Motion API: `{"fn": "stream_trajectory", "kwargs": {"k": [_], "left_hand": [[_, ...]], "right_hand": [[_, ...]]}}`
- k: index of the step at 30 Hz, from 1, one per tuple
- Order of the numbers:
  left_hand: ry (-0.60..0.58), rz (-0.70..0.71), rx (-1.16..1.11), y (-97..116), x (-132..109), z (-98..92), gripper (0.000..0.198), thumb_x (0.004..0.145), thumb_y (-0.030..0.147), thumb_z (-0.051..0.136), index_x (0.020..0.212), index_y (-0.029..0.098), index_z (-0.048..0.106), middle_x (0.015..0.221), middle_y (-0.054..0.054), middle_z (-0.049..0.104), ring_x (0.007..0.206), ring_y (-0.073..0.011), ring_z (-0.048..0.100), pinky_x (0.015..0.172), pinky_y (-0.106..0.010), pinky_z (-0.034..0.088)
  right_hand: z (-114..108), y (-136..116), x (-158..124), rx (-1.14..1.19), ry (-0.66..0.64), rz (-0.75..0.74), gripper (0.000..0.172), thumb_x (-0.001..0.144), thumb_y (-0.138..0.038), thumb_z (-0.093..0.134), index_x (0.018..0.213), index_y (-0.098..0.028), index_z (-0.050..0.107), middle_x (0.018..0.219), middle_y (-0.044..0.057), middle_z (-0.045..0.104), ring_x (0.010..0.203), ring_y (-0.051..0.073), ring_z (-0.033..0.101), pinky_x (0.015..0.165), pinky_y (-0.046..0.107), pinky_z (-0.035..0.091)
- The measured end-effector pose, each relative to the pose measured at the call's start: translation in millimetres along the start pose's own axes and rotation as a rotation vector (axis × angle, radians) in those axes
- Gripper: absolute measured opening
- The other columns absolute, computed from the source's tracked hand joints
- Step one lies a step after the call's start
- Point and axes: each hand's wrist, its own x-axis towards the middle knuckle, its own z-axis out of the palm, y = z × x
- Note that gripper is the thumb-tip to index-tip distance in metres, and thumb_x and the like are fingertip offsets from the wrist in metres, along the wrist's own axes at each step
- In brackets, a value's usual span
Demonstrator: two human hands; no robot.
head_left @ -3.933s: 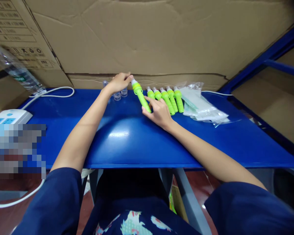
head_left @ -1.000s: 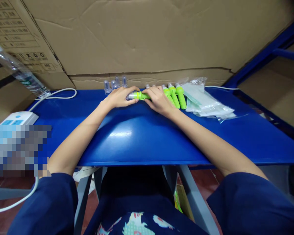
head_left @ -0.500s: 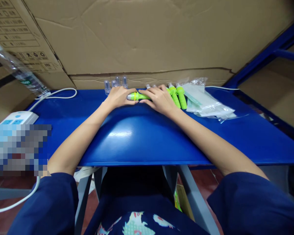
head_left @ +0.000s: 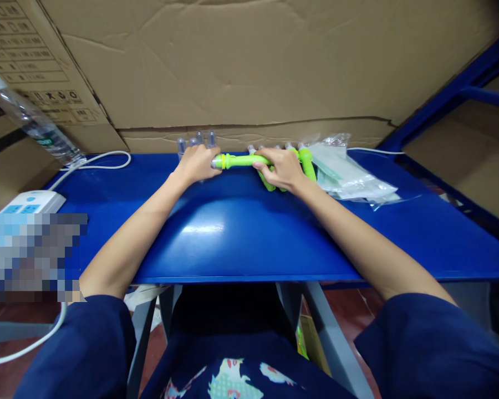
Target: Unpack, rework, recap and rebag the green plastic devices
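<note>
Across the back of the table lies a bright green plastic tube (head_left: pixel 243 160) with a yellow ring and a clear tip, held level between both hands. My left hand (head_left: pixel 196 164) is closed on its clear tip end. The other end is inside my right hand (head_left: pixel 283 167), its thumb pressed along the tube. Just behind my left hand stand several small clear caps (head_left: pixel 212 139), partly hidden by it. More green tubes with clear tips, such as one at the right (head_left: pixel 307 164), lie under and beside my right hand, which covers some of them.
Clear plastic bags (head_left: pixel 353 174) lie right of the tubes on the blue table (head_left: pixel 233 238). A cardboard wall (head_left: pixel 241 66) rises behind. At left are a white power strip (head_left: pixel 33 205), a white cable (head_left: pixel 108 162) and a leaning plastic bottle (head_left: pixel 37 122).
My right hand has slid right along the green tube, baring more of its length. My left hand has shifted slightly left with the tip end.
</note>
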Motion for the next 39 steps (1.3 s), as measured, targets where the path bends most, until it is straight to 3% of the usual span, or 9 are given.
{"fn": "stream_trajectory", "kwargs": {"k": [5,8,12,15,20,26,31,34,39], "left_hand": [[0.012,0.036,0.010,9,1,-1.5,0.040,0.084,0.034,0.065,0.120,0.021,0.075,0.105,-0.017,0.078,0.109,-0.0397,0.070,0.092,-0.049,0.053],[-0.012,0.023,0.012,12,3,-3.9,0.038,0.080,0.035,0.068,0.115,0.020,0.077,0.103,-0.018,0.077,0.108,-0.0414,0.070,0.093,-0.051,0.053],[-0.061,-0.063,-0.035,6,6,-11.2,0.036,0.075,0.035,0.074,0.106,0.018,0.079,0.102,-0.017,0.076,0.105,-0.0420,0.071,0.092,-0.050,0.055],[-0.132,-0.072,-0.098,-3,8,-16.1,0.033,0.072,0.036,0.075,0.100,0.020,0.079,0.093,-0.013,0.077,0.095,-0.0365,0.074,0.084,-0.042,0.057],[-0.235,0.009,-0.119,-10,8,-18.8,0.031,0.071,0.037,0.073,0.098,0.023,0.080,0.085,-0.008,0.077,0.085,-0.0301,0.074,0.075,-0.035,0.055],[-0.149,0.040,-0.025,1,5,-19.8,0.033,0.071,0.036,0.074,0.101,0.023,0.081,0.088,-0.010,0.076,0.093,-0.0334,0.073,0.080,-0.038,0.055],[-0.012,0.035,0.063,16,0,-27.6,0.045,0.078,0.031,0.069,0.120,0.019,0.078,0.105,-0.018,0.075,0.112,-0.0421,0.068,0.096,-0.052,0.048],[-0.028,0.021,0.064,24,-3,-35.1,0.049,0.080,0.032,0.067,0.126,0.018,0.076,0.110,-0.018,0.074,0.118,-0.0419,0.065,0.100,-0.052,0.046],[-0.158,-0.047,0.069,21,-2,-42.5,0.046,0.075,0.032,0.071,0.118,0.017,0.078,0.109,-0.016,0.075,0.113,-0.0383,0.069,0.096,-0.044,0.050]], "right_hand": [[-10,13,7,0.417,-0.254,0.080,0.073,0.097,-0.077,0.041,0.089,-0.013,0.076,0.063,0.005,0.058,0.060,0.018,0.050,0.066,0.034,0.042],[-12,16,8,0.499,-0.350,0.080,0.080,0.096,-0.084,0.035,0.088,-0.015,0.075,0.060,0.002,0.054,0.057,0.016,0.045,0.063,0.032,0.041],[-5,5,4,0.248,-0.086,-0.042,0.068,0.105,-0.070,0.033,0.117,-0.017,0.075,0.105,0.012,0.074,0.096,0.027,0.066,0.089,0.038,0.050],[1,-5,0,0.031,0.019,-0.122,0.057,0.103,-0.061,0.049,0.140,-0.021,0.066,0.132,0.017,0.068,0.120,0.034,0.062,0.100,0.045,0.048],[10,-8,-5,-0.107,0.047,-0.193,0.052,0.107,-0.054,0.041,0.139,-0.022,0.067,0.124,0.017,0.069,0.116,0.034,0.063,0.101,0.047,0.047],[14,-13,-5,0.061,0.052,-0.125,0.051,0.103,-0.056,0.048,0.120,-0.016,0.076,0.111,0.015,0.075,0.104,0.032,0.067,0.091,0.042,0.050],[3,-5,1,0.668,-0.292,0.064,0.078,0.094,-0.085,0.042,0.087,-0.014,0.073,0.059,0.002,0.052,0.051,0.013,0.041,0.052,0.028,0.035],[-2,0,3,0.886,-0.457,0.122,0.073,0.089,-0.088,0.050,0.084,-0.017,0.068,0.053,-0.003,0.041,0.046,0.009,0.026,0.044,0.027,0.023],[4,-6,5,0.768,-0.039,0.031,0.067,0.075,-0.086,0.072,0.089,-0.021,0.061,0.081,0.004,0.064,0.067,0.015,0.052,0.058,0.027,0.041]]}}
